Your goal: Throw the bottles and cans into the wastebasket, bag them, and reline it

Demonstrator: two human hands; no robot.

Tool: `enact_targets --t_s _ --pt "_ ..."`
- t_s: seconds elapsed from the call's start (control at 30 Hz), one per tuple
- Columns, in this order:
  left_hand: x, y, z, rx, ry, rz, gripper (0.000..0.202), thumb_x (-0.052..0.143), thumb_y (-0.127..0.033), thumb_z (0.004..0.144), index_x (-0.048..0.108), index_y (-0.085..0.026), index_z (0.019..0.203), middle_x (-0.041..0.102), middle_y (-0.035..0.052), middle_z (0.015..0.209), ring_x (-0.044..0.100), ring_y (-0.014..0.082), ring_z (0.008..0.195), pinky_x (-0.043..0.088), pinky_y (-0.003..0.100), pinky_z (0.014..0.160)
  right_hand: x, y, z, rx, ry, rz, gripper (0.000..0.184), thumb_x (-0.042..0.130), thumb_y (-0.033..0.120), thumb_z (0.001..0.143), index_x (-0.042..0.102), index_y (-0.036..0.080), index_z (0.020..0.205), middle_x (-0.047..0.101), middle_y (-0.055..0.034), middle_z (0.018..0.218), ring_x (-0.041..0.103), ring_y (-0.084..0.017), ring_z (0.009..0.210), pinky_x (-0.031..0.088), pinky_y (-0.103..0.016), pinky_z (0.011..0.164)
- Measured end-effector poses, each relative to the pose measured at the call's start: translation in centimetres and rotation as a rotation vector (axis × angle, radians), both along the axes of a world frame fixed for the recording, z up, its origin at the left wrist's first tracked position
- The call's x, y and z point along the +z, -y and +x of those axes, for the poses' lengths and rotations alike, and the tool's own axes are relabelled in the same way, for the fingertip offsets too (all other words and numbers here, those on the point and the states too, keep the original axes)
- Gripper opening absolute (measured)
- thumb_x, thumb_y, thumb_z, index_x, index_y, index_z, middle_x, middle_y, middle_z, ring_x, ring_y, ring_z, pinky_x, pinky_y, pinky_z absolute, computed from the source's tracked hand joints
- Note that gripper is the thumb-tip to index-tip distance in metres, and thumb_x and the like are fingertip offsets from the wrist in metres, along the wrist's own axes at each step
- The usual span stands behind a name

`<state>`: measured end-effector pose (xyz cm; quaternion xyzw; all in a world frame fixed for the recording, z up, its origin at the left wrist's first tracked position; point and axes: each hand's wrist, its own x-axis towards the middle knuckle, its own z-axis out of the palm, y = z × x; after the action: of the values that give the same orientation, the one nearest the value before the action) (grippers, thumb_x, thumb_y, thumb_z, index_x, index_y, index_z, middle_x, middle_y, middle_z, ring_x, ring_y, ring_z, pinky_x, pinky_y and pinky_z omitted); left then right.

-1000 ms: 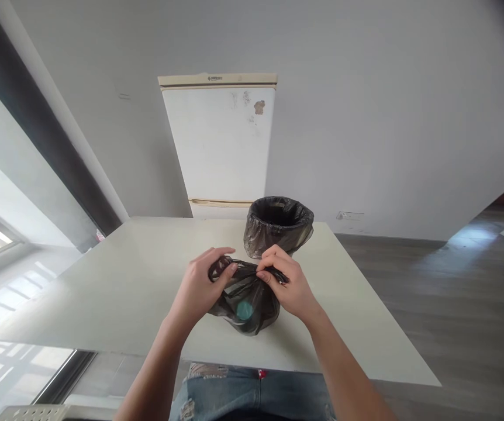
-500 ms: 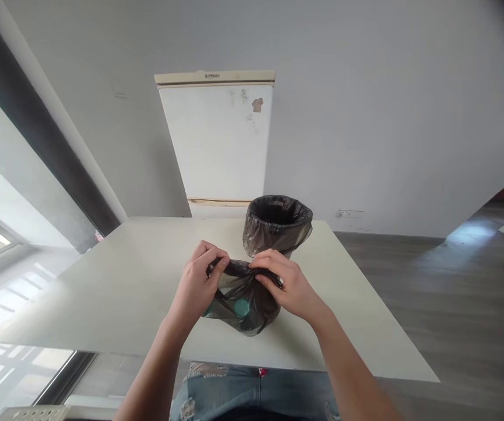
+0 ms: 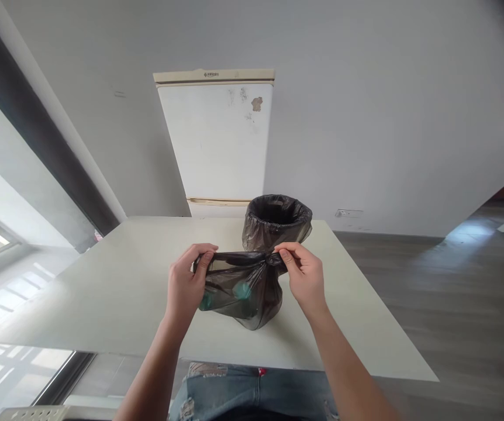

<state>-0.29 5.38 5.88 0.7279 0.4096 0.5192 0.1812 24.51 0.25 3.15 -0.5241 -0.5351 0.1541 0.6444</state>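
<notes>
A dark, see-through plastic bag (image 3: 241, 292) rests on the white table (image 3: 120, 292) in front of me, with something teal showing through it. My left hand (image 3: 186, 283) pinches the bag's left top corner. My right hand (image 3: 305, 275) pinches the twisted right end of the bag's top. The top edge is stretched taut between the two hands. Just behind the bag stands a small bin (image 3: 277, 219) lined with a similar dark bag.
A white fridge (image 3: 217, 140) stands against the grey wall behind the table. A window runs along the left. Grey wooden floor lies to the right of the table. My jeans show below the table's near edge.
Both hands have moved apart from the middle of the bag, the left going left and the right going right, pulling the bag's top out into a taut line.
</notes>
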Motion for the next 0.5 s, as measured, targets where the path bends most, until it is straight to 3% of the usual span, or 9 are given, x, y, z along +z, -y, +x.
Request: enact_targets --t_s 0.1,0.2,0.3,0.4,0.5 --pt "-0.2 0.1 -0.4 0.015 0.067 0.016 0.023 0.052 -0.036 0.105 0.067 -0.022 0.095 0.074 0.004 0.1 0.067 0.0192 0.094 0.051 0.029 0.083 0.2 -0.1 0.2 0.061 -0.059 -0.035 0.023 0.066 0.045 0.099 0.075 0.024 0.104 0.068 -0.0041 0.094 0.062 -0.019 0.082 0.051 -0.03 0.069" --pt "-0.6 -0.3 -1.2 0.157 0.079 -0.03 0.024 0.051 -0.037 0.106 0.065 -0.022 0.094 0.065 -0.0005 0.08 0.058 0.0153 0.073 0.044 0.026 0.067 0.5 0.0 1.0 0.241 -0.014 -0.062 0.029 0.08 0.043 0.088 0.076 0.027 0.112 0.06 -0.0034 0.097 0.059 -0.02 0.088 0.051 -0.03 0.07" --pt "-1.3 -1.5 -2.5 0.275 0.086 -0.041 0.022 0.05 -0.034 0.105 0.063 -0.022 0.093 0.062 -0.0013 0.08 0.056 0.0153 0.074 0.043 0.027 0.068 0.6 0.1 1.8 0.356 0.047 -0.108 0.03 0.079 0.038 0.089 0.076 0.029 0.117 0.056 -0.0042 0.101 0.057 -0.019 0.086 0.051 -0.031 0.068" --pt "-1.9 -2.8 -4.0 0.344 0.105 -0.105 0.02 0.05 -0.03 0.104 0.064 -0.021 0.094 0.067 0.0003 0.086 0.061 0.0185 0.083 0.045 0.03 0.075 0.5 0.1 2.2 0.243 0.077 -0.076 0.018 0.066 0.034 0.098 0.078 0.027 0.109 0.056 -0.005 0.099 0.056 -0.019 0.082 0.049 -0.032 0.069" --pt "-2.0 -3.0 -4.3 0.343 0.081 -0.174 0.02 0.048 -0.03 0.105 0.064 -0.022 0.096 0.075 0.0033 0.096 0.067 0.0236 0.091 0.049 0.036 0.081 0.3 0.1 1.8 0.078 0.057 -0.002 0.021 0.058 0.034 0.103 0.077 0.025 0.102 0.057 -0.0053 0.097 0.055 -0.019 0.081 0.048 -0.033 0.071"
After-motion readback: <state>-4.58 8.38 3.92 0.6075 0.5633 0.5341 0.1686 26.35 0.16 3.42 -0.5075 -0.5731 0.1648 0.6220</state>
